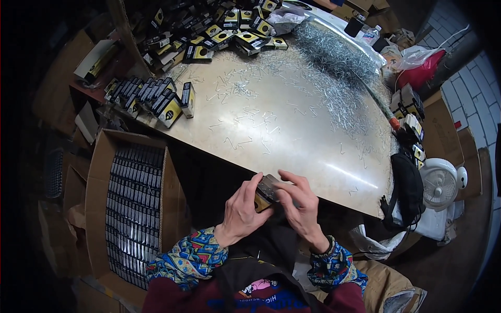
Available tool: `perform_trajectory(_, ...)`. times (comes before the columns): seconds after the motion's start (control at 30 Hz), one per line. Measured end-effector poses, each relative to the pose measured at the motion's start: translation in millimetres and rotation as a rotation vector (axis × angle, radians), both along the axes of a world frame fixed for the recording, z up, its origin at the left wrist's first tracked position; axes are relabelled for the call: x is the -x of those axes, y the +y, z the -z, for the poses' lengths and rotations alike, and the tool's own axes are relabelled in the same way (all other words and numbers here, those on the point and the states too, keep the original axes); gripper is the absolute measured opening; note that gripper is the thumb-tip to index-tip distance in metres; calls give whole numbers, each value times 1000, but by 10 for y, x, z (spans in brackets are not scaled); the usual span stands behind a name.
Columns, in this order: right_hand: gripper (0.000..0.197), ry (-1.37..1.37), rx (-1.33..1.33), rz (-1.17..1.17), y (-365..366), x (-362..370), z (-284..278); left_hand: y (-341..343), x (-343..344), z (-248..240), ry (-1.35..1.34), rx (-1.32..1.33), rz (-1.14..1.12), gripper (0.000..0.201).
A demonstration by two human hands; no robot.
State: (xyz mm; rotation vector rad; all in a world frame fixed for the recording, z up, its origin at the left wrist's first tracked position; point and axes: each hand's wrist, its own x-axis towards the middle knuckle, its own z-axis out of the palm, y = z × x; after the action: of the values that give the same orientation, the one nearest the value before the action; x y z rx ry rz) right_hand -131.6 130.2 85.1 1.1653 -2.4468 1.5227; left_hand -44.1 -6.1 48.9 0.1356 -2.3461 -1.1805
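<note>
In front of my body, off the table's near edge, I hold a small black and yellow cardboard box (pixel 261 202). My left hand (pixel 243 211) is closed around it from the left, with the thumb along its lower side. A greyish, metallic-looking surface shows at its upper end; what exactly it is, I cannot make out. My right hand (pixel 301 208) has its thumb and bent fingers against the box's right and upper side. Bent metal wire pins (pixel 244 140) lie scattered over the pale table (pixel 292 161) beyond my hands.
A big heap of pins (pixel 334 57) covers the table's far right. Many black and yellow boxes (pixel 224 36) are piled at the back, with upright rows (pixel 151 96) at the left edge. A carton (pixel 96 208) packed with boxes stands lower left. A white fan (pixel 439 185) sits right.
</note>
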Motion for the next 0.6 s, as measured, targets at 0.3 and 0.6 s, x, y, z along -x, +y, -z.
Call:
perform_trajectory(0.3,30,32,-24,-85,66,-107,140,21,44,26,148,3,33,77)
perform_trajectory(0.6,20,-385,139,-4,-92,-277,26,49,24,-26,-59,-81,-88,60)
